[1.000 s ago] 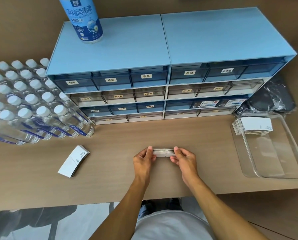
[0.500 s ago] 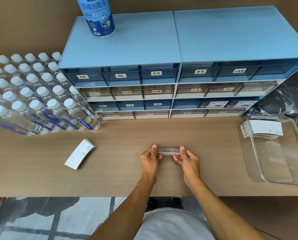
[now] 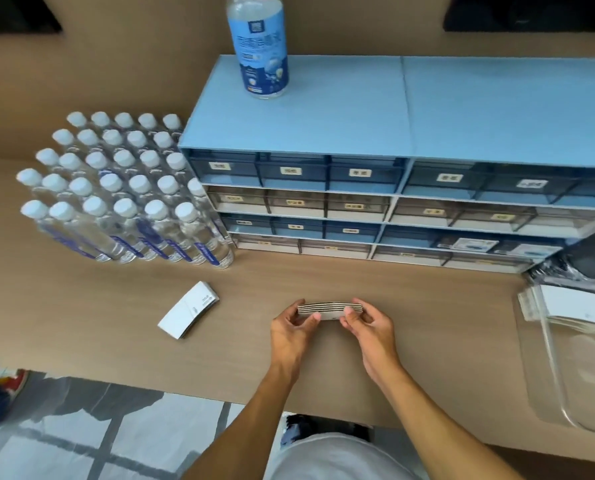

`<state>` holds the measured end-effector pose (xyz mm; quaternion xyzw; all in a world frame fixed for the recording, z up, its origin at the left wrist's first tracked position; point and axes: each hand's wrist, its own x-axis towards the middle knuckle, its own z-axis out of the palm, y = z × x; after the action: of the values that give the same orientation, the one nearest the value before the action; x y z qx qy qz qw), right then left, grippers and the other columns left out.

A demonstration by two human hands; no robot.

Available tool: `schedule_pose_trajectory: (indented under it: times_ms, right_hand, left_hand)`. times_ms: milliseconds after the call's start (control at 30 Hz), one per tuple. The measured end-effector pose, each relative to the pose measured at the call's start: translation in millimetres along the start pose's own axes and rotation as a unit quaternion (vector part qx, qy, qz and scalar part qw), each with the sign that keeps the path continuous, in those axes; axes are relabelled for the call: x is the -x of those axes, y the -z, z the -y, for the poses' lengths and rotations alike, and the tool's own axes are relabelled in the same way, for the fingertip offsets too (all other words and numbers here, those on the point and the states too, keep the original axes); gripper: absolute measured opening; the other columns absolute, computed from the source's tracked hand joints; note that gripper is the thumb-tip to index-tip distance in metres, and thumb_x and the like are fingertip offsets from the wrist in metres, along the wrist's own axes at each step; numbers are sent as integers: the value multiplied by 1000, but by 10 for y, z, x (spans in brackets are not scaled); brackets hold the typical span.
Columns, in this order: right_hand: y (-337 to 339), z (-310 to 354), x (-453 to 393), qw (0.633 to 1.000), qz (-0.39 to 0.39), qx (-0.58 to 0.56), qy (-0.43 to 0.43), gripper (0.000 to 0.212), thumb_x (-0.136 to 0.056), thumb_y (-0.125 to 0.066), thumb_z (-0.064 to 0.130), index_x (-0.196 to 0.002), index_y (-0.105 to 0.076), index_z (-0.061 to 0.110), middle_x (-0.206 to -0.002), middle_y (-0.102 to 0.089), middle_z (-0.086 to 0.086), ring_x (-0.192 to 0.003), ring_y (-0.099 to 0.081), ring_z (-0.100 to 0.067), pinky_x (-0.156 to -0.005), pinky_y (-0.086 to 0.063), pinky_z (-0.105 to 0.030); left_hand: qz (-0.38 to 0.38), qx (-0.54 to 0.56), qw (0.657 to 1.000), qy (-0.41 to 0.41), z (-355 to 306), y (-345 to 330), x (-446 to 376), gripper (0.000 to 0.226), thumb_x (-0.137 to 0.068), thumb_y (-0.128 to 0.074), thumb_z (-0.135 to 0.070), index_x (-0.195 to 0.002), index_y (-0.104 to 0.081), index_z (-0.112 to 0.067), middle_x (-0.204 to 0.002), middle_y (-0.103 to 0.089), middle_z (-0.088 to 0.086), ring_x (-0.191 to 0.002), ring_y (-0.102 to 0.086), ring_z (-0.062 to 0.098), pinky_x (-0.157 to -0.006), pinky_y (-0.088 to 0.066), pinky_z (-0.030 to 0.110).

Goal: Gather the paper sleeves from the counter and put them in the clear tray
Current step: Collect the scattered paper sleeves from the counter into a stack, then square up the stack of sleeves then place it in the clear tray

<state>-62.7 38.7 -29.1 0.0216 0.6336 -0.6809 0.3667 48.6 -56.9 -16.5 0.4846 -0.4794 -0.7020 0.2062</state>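
A thin stack of paper sleeves (image 3: 330,309) stands on edge on the wooden counter (image 3: 81,317), pinched at its two ends. My left hand (image 3: 291,336) grips the left end and my right hand (image 3: 370,329) grips the right end. A second small stack of white sleeves (image 3: 188,310) lies flat on the counter to the left, untouched. The clear tray (image 3: 552,372) sits at the right edge, with more sleeves (image 3: 573,306) piled at its far end.
A blue drawer cabinet (image 3: 358,188) stands along the back, with a spray bottle (image 3: 259,46) on top. Several capped water bottles (image 3: 116,192) crowd the back left. A dark plastic bag (image 3: 587,261) lies behind the tray. The counter's front edge runs just below my wrists.
My hands keep hold of the same stack at the same spot on the counter. The view has swung left, so the tray now sits at the right edge of the frame.
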Motion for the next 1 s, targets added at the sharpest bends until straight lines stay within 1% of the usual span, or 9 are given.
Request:
schedule_pose_trajectory:
  times_ms: [133, 200, 267, 367, 500, 600, 700, 800, 1000]
  right_hand:
    - [-448, 104, -75, 992, 91, 87, 0, 37, -84, -61, -13, -120, -62, -2, -107, -71, -16, -92, -66, -19, -90, -53, -30]
    - [-731, 130, -114, 984, 122, 129, 2, 29, -88, -57, -11, -115, -64, -5, -100, -71, -15, -80, -63, -17, -78, -53, -29]
    - [-1026, 109, -145, 973, 146, 178, 12, 22, -90, -57, -5, -107, -67, 3, -88, -72, -6, -65, -59, -10, -61, -48, -21]
    - [-1448, 57, -197, 958, 169, 233, 13, 20, -88, -64, 5, -105, -69, 13, -90, -74, -1, -73, -67, -9, -63, -49, -19]
    - [-1997, -52, -255, 927, 213, 309, 14, 13, -86, -68, 8, -99, -70, 8, -86, -74, -4, -74, -70, -14, -60, -51, -19]
    - [-2355, -145, -256, 896, 242, 370, 28, 12, -84, -70, 5, -96, -68, 7, -80, -71, -1, -69, -68, -12, -56, -49, -17]
    - [-2598, -259, -255, 875, 255, 409, 40, 12, -81, -72, 6, -91, -66, 9, -87, -71, -10, -75, -69, -20, -68, -56, -30]
    - [-2763, -342, -250, 855, 251, 451, 41, 12, -80, -74, 11, -87, -65, 9, -89, -72, -11, -83, -70, -29, -81, -57, -39]
    - [-3021, -419, -196, 825, 222, 517, 57, 18, -76, -74, 20, -67, -59, 16, -77, -68, -5, -76, -64, -26, -67, -46, -27]
  left_hand:
    - [-41, 0, 998, -37, -262, 379, -95, 28, -88, -68, 2, -115, -67, -6, -102, -76, 7, -87, -72, 13, -77, -58, 19]
    - [-82, 0, 996, -43, -369, 617, -154, 23, -91, -66, 0, -114, -65, -3, -101, -75, 8, -87, -71, 15, -73, -58, 19]
    - [-133, 3, 991, -33, -456, 852, -188, 23, -92, -65, -3, -115, -61, 1, -103, -73, 13, -85, -69, 20, -72, -59, 28]
    - [-227, -31, 973, -4, -482, 1195, -258, 24, -90, -69, -12, -110, -64, 1, -102, -73, 16, -85, -69, 25, -83, -58, 41]
    - [-299, -35, 953, 35, -448, 1634, -285, 16, -85, -76, -24, -84, -65, -12, -85, -68, 8, -77, -64, 22, -81, -57, 38]
    - [-342, -16, 937, 64, -416, 1890, -306, 23, -83, -77, -25, -71, -59, -19, -74, -65, 3, -72, -62, 23, -77, -57, 38]
    - [-374, 0, 923, 94, -406, 2071, -329, 21, -81, -78, -26, -75, -59, -18, -83, -68, 7, -73, -61, 23, -70, -52, 30]
    - [-384, -13, 916, 119, -402, 2218, -364, 21, -81, -78, -28, -86, -63, -14, -95, -73, 12, -79, -64, 25, -74, -54, 31]
    - [-379, -79, 911, 140, -440, 2394, -463, 30, -85, -72, -31, -103, -68, -8, -107, -70, 12, -89, -65, 26, -78, -51, 29]
